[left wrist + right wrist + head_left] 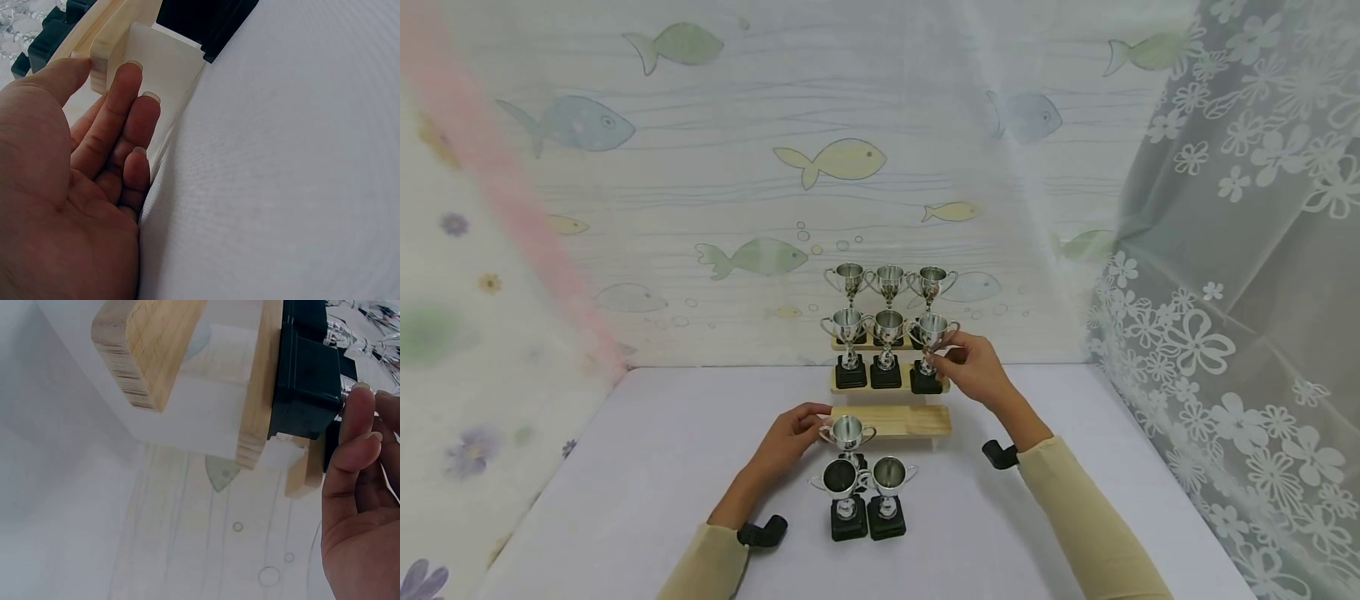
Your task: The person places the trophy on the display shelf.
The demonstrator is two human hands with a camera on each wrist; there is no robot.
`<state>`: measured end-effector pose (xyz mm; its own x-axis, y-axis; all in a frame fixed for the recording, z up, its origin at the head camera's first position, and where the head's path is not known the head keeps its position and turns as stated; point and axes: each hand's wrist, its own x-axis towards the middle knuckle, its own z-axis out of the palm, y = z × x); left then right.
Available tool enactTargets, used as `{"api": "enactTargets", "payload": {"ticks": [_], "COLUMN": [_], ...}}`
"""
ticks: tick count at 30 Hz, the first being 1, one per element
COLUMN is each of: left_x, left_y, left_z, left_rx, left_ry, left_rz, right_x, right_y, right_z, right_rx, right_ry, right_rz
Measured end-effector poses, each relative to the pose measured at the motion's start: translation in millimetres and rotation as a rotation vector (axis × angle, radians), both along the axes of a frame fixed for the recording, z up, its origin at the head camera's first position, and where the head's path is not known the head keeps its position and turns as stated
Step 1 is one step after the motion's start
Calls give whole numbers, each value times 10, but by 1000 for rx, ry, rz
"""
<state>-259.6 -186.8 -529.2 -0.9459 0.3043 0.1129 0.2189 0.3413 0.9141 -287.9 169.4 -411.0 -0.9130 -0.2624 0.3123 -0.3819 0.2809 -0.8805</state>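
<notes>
A white tabletop point(962, 550) carries 3 stepped wooden shelves. The lowest shelf point(891, 422) has its left end between the left hand's point(782, 442) thumb and fingers. At the middle shelf point(256, 419), the right hand point(976, 371) pinches the right-end silver trophy cup point(929, 335) by its stem; from that grip the trophy lies just leftward, long axis upright, black base apparently seated on the wood. The left hand is well apart from it, nearer the 3 silver trophy cups point(889, 479) standing on the tabletop.

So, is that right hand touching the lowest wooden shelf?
Apart: the right wrist view shows the middle shelf and open space between the right hand and the lowest wooden shelf.
</notes>
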Motion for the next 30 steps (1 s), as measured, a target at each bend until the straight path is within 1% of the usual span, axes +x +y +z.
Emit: {"api": "enactTargets", "payload": {"ticks": [5,13,15,20,22,27,30], "left_x": [-2,-1,26,143,165,178,190], "left_y": [-6,3,26,88,94,91,81], "left_z": [-7,-6,42,230,252,247,256], "left_rx": [1,14,14,29,35,25,23], "left_ry": [-4,-2,0,2,4,11,13], "left_rz": [-1,-1,4,6,9,11,4], "right_x": [-14,-38,-46,144,174,6,-3], "right_y": [-18,-44,-58,-139,-151,-82,-49], "right_z": [-22,-61,-73,124,144,-100,-159], "right_rx": [1,-11,-19,-25,-29,-71,-116], "right_ry": [26,56,65,86,92,84,81], "right_rz": [-7,-48,-55,-67,-70,-75,-77]}}
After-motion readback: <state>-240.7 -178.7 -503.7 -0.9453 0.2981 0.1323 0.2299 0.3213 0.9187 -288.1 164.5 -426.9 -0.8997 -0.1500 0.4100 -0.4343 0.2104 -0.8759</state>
